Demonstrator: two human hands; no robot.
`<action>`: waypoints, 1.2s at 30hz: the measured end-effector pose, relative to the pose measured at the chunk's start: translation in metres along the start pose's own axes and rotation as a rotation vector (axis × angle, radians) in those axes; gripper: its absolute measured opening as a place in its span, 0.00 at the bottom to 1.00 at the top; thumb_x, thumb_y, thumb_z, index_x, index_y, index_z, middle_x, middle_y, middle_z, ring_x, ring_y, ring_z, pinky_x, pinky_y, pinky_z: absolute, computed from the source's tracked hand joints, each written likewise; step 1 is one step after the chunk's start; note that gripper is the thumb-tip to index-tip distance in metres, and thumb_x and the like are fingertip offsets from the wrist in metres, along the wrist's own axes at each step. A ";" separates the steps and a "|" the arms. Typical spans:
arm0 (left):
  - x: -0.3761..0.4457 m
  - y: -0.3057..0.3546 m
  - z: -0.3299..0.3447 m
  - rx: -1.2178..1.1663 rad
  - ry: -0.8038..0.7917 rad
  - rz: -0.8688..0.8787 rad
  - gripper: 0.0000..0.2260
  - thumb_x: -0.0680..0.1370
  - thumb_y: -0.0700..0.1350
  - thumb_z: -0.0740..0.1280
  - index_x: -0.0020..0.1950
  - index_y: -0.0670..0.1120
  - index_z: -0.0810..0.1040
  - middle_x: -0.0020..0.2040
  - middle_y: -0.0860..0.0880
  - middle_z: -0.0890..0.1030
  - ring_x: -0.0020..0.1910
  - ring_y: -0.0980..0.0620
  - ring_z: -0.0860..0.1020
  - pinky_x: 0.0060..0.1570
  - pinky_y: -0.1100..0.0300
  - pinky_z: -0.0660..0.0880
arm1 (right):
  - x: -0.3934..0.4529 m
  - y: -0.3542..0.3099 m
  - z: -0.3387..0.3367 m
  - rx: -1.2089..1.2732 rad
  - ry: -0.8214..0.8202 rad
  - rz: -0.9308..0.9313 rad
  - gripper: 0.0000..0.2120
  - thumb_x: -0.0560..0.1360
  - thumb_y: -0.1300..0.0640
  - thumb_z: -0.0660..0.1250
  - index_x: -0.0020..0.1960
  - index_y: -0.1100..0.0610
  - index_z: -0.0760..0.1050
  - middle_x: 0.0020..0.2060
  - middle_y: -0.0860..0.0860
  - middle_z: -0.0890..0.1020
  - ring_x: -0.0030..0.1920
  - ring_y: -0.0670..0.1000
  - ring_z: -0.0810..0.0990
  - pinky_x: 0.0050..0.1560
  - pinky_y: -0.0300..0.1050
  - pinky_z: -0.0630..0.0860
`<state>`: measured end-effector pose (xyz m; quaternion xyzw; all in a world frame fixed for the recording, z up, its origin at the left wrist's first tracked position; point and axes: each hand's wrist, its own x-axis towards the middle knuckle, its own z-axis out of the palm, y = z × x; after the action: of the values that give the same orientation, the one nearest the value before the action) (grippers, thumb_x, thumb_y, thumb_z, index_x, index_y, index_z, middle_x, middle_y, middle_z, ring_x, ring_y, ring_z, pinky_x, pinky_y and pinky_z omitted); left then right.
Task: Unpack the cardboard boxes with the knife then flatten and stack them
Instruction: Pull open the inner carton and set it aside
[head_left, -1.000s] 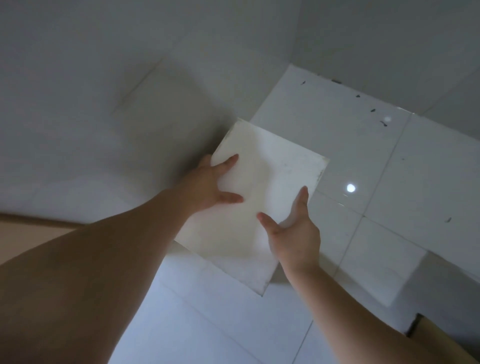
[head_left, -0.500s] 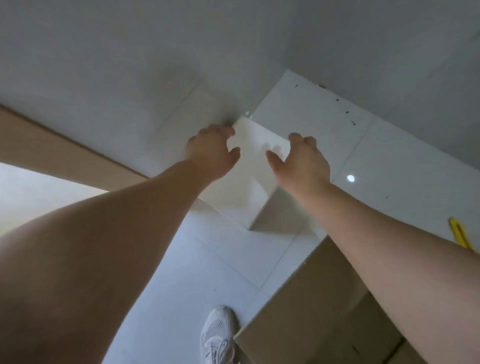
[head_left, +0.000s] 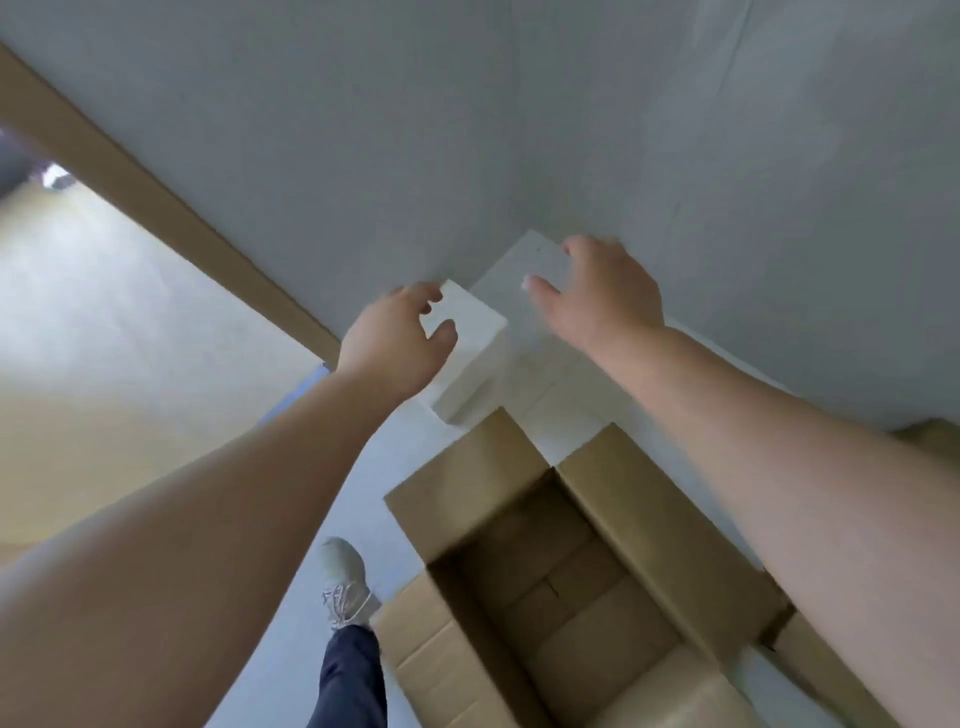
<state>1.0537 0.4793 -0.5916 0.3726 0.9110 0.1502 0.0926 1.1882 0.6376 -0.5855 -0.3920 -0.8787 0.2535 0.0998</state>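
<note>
A white foam slab (head_left: 475, 358) stands on edge against the wall in the floor corner. My left hand (head_left: 397, 340) hovers at its top left corner, thumb and fingers loosely curved; I cannot tell whether they still touch it. My right hand (head_left: 602, 293) is off the slab, to its right, fingers relaxed and holding nothing. An open brown cardboard box (head_left: 550, 582) sits on the floor just below the slab, flaps spread, its inside bare. No knife is in view.
A grey wall (head_left: 519, 130) fills the upper view. A wooden door frame (head_left: 156, 197) runs diagonally at left. My shoe (head_left: 345, 582) stands left of the box. More cardboard (head_left: 927, 434) shows at the right edge.
The slab went from being carried to standing against the wall. My right hand has let go and moved right. The view tilted down, bringing the open box into sight.
</note>
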 end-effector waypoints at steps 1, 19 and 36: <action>-0.023 0.018 -0.007 0.003 0.012 -0.017 0.17 0.76 0.53 0.63 0.65 0.53 0.72 0.58 0.54 0.77 0.55 0.51 0.76 0.46 0.58 0.69 | -0.017 0.005 -0.024 0.003 0.020 -0.042 0.25 0.75 0.40 0.63 0.62 0.58 0.71 0.57 0.58 0.75 0.56 0.61 0.76 0.51 0.51 0.72; -0.214 0.065 -0.002 -0.083 0.009 -0.117 0.17 0.79 0.49 0.63 0.67 0.49 0.71 0.61 0.50 0.76 0.56 0.49 0.76 0.49 0.59 0.72 | -0.165 0.051 -0.074 -0.193 -0.078 -0.195 0.23 0.74 0.42 0.65 0.62 0.55 0.74 0.58 0.58 0.75 0.51 0.59 0.76 0.44 0.44 0.64; -0.298 -0.011 0.255 0.010 -0.063 -0.432 0.19 0.77 0.53 0.62 0.67 0.52 0.71 0.61 0.50 0.74 0.55 0.47 0.76 0.43 0.56 0.69 | -0.177 0.224 0.136 -0.425 -0.408 -0.298 0.25 0.75 0.42 0.62 0.64 0.57 0.70 0.60 0.58 0.73 0.56 0.61 0.75 0.50 0.50 0.71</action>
<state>1.3285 0.3133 -0.8178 0.1738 0.9671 0.1106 0.1490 1.3995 0.5831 -0.8142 -0.2122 -0.9616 0.1201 -0.1263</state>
